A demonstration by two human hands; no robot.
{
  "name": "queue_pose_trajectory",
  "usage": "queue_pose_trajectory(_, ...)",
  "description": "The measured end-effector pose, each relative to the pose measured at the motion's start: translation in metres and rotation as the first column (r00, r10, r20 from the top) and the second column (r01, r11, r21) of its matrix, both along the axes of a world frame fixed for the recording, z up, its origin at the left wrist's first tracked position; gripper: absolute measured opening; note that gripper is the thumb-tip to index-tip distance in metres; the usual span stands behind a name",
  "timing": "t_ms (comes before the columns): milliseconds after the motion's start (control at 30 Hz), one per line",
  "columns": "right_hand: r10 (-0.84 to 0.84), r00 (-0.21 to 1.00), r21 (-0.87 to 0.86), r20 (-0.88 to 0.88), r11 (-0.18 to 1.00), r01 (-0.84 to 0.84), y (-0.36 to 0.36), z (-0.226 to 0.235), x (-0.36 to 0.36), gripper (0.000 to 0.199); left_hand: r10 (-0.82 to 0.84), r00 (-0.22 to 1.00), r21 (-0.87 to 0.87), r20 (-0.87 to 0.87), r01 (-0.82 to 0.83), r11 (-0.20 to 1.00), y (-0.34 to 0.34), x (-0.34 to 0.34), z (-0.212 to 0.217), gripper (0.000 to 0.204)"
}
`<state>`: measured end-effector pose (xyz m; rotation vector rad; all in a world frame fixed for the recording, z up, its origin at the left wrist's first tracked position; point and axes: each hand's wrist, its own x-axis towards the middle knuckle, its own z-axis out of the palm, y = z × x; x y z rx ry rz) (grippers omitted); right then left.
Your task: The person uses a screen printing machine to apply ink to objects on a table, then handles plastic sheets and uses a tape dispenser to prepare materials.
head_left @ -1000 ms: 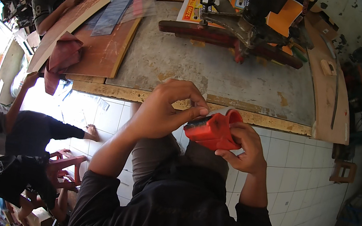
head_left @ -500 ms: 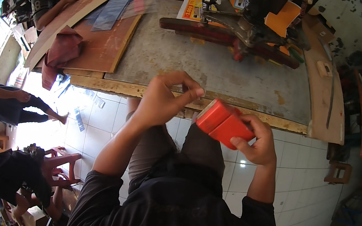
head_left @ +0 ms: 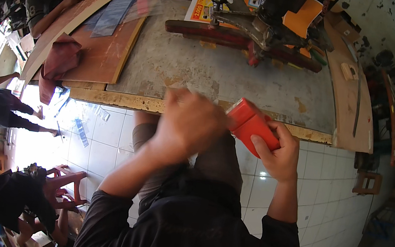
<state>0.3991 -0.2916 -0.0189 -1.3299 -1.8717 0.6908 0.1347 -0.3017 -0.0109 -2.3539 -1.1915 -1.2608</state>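
While gripping boxy red thing (head_left: 247, 121) in right hand (head_left: 280, 154), just right of frame centre, cannot tell grasp of blurred left hand (head_left: 192, 125). Could drop it onto floor (head_left: 315, 165) if bumped by left hand.

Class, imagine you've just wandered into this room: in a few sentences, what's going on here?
A person at a worktable holds a red plastic object in the right hand, near the table's front edge. The left hand is blurred beside the object's near end; whether it touches or grips anything can't be told. Farther back on the table is a dark red metal frame; a dark red cloth lies to the left.
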Motion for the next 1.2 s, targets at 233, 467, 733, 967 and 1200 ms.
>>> queue_pose_trajectory(233, -0.656, 0.755, 0.314, 0.009, 0.719, 0.620, 0.064, -0.017, 0.068, 0.049, -0.160, 0.984, 0.041, 0.073, 0.157, 0.987, -0.029, 0.011, 0.012, 0.021)
queue_pose_trajectory(467, -0.741, 0.402, 0.444, 0.538, 0.654, 0.612, 0.097, -0.040, 0.179, 0.056, 0.264, 0.508, -0.519, 0.820, 0.467, 0.716, 0.018, -0.021, -0.027, 0.016)
queue_pose_trajectory(733, 0.299, 0.950, 0.265, -0.088, 0.927, -0.267, 0.060, -0.017, 0.015, 0.060, 0.193, 0.670, -0.612, 0.717, 0.473, 0.633, 0.021, -0.011, -0.014, 0.018)
queue_pose_trajectory(967, 0.447, 0.817, 0.131, -0.364, 0.893, -0.430, 0.055, -0.010, -0.031, 0.036, 0.110, 0.835, -0.576, 0.539, 0.270, 0.772, 0.024, 0.002, 0.003, 0.012)
queue_pose_trajectory(1200, 0.142, 0.958, -0.013, -0.249, 0.989, -0.149, 0.046, -0.015, -0.006, 0.013, 0.104, 0.991, -0.318, 0.082, -0.073, 0.945, 0.040, 0.026, -0.012, 0.047)
